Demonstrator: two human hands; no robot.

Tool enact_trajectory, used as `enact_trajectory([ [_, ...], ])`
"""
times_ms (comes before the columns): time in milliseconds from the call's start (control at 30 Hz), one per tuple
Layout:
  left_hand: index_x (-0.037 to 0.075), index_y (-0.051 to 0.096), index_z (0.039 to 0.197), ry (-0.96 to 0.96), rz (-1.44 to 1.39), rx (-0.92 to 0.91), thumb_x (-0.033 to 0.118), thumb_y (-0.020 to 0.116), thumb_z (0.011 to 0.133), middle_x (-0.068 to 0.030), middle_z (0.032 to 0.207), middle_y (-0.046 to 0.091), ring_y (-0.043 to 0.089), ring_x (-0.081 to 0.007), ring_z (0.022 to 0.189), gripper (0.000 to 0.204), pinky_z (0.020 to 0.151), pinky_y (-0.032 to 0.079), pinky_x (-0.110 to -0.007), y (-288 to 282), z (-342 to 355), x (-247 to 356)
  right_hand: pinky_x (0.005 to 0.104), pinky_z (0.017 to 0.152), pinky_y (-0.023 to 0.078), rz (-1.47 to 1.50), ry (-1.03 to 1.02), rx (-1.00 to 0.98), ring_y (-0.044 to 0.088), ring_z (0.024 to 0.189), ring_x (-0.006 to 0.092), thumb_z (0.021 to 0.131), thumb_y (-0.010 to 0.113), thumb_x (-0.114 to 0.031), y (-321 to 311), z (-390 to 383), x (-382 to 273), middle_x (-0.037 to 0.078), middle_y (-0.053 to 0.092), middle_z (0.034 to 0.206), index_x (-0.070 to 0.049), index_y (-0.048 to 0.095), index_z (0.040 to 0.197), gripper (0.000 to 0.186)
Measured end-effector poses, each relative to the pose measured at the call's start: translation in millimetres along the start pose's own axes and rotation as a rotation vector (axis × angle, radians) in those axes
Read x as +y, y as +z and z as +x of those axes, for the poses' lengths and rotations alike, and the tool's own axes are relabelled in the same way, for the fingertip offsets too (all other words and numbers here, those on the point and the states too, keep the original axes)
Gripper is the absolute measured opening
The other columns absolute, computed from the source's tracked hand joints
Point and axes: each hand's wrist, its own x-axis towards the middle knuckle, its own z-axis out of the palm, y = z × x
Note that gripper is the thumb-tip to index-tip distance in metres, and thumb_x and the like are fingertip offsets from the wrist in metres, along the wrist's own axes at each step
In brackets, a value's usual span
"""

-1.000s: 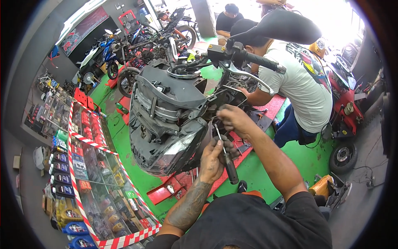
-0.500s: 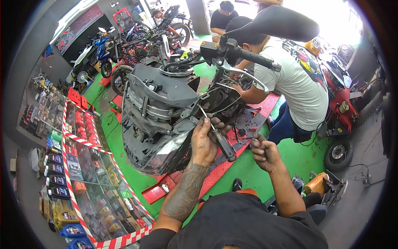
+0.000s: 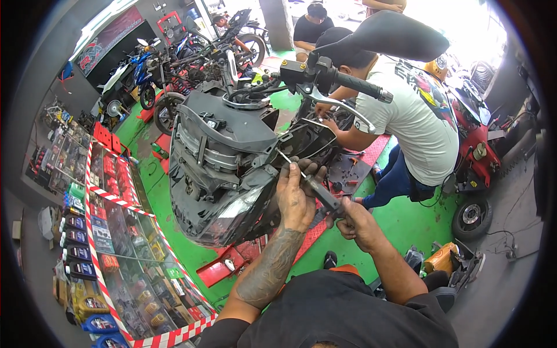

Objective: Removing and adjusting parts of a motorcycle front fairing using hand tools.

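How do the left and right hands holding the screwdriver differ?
The left hand is by the slim shaft of the screwdriver, nearer the motorcycle; the right hand is at the handle's far end.
The left hand's forearm bears a large tattoo; the right hand's forearm shows none.
Both hands are bare and on the same screwdriver.

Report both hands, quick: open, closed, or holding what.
Left hand: holding the screwdriver toward its tip end, fingers curled.
Right hand: closed on the rear end of the same screwdriver.
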Motion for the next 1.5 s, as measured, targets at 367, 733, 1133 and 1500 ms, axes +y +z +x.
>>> enact_trajectory([
  [367, 0.005, 0.054, 0.114, -0.01, 0.152, 0.123, 0.027, 0.062, 0.096, -0.0084, 0.107, 0.066, 0.064, -0.0177, 0.089, 0.03, 0.071, 0.057, -0.033, 9.0, 7.3, 1.3, 0.0211, 0.042, 0.019, 0.502, 0.354, -0.062, 0.026, 0.045, 0.0051, 0.099, 0.049, -0.049, 3.6, 23.9, -26.3, -0.006, 0.039, 0.059, -0.011, 0.061, 0.108, 0.042],
  [733, 0.008, 0.053, 0.115, -0.003, -0.109, -0.016, 0.029, 0.052, 0.101, -0.0094, 0.111, 0.065, 0.065, -0.0198, 0.092, 0.025, 0.076, 0.059, -0.037, -0.7, 11.3, -1.1, 0.0276, 0.049, 0.04, -0.242, -0.254, 0.075, 0.049, 0.051, 0.0115, 0.09, 0.069, -0.027, 12.0, 18.1, -28.2, 0.005, 0.063, 0.075, -0.005, 0.056, 0.12, 0.04],
  [1133, 0.007, 0.062, 0.098, -0.102, -0.015, 0.007, 0.018, 0.068, 0.092, -0.0024, 0.091, 0.064, 0.061, -0.0136, 0.078, 0.014, 0.074, 0.052, -0.032, -16.2, 15.2, 0.3, 0.0413, 0.062, 0.051, -1.36, -0.691, 0.297, 0.065, 0.075, 0.0332, 0.085, 0.067, -0.011, 20.3, 27.5, -27.8, 0.015, 0.062, 0.091, -0.009, 0.046, 0.139, 0.058],
  [1500, 0.003, 0.059, 0.121, -0.024, -0.182, -0.046, 0.016, 0.057, 0.098, -0.0072, 0.101, 0.066, 0.064, -0.02, 0.092, 0.026, 0.084, 0.054, -0.035, -11.1, 6.7, -5.7, 0.0195, 0.042, 0.032, 0.095, 0.078, 0.118, 0.038, 0.045, 0.0052, 0.097, 0.059, -0.028, 1.8, 14.2, -34.0, 0.013, 0.064, 0.097, -0.001, 0.058, 0.116, 0.033],
])
